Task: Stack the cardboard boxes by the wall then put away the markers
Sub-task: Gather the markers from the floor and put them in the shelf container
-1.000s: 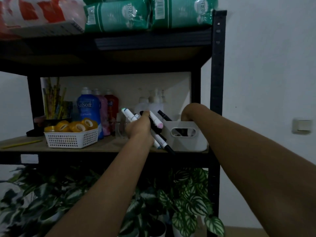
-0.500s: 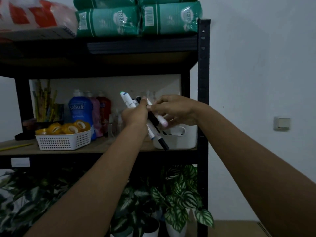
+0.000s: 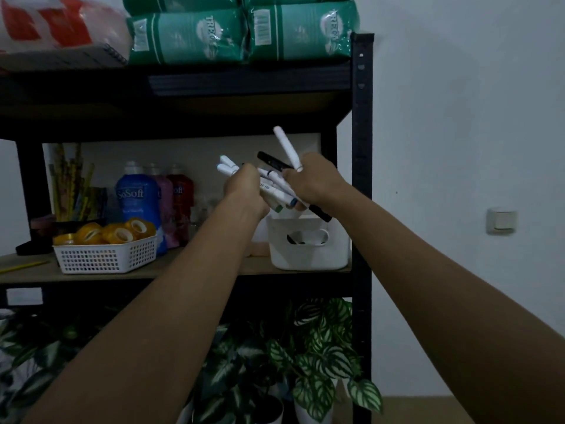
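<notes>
My left hand [image 3: 244, 191] is closed around a bundle of white and black markers [image 3: 276, 191] held in front of the middle shelf. My right hand [image 3: 315, 182] grips one white marker [image 3: 286, 148] that points up and left, just right of the bundle. Directly below both hands stands a white plastic bin [image 3: 308, 249] on the wooden shelf board, with a few markers showing through its handle slot. No cardboard boxes are in view.
A black metal rack post [image 3: 362, 179] rises right of the bin. On the shelf sit a white basket of tape rolls [image 3: 105, 255] and detergent bottles [image 3: 137, 200]. Green packs [image 3: 241, 32] lie on the top shelf. Potted plants [image 3: 305, 362] stand below.
My right hand came up out of the bin, reached the bundle in my left hand, and now holds one white marker lifted free and tilted upward. The camera view shifted right.
</notes>
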